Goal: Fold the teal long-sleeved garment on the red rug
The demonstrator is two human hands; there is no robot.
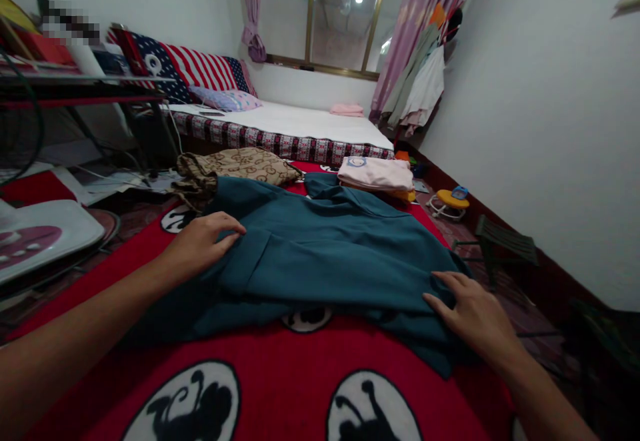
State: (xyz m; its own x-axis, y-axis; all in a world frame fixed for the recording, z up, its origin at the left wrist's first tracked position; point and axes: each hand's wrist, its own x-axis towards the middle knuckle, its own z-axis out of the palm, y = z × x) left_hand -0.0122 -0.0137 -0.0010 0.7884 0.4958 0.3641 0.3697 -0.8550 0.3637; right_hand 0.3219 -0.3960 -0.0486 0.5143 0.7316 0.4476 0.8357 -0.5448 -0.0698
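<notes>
teal shirt [330,247] spread on red blanket [280,387] | left hand [200,244] flat on its left fold, fingers loose | right hand [475,317] fingertips resting on right hem, unclenched | likely soft, light, limp; best pinched at edges beneath fingertips

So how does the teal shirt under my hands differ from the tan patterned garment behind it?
The teal shirt is plain, while the tan patterned garment carries a brown printed motif. The teal shirt is spread wide and mostly flat; the tan one is bunched into a smaller heap. The left hand and right hand rest on the teal shirt; nothing touches the tan garment. Both lie on the red blanket.
</notes>
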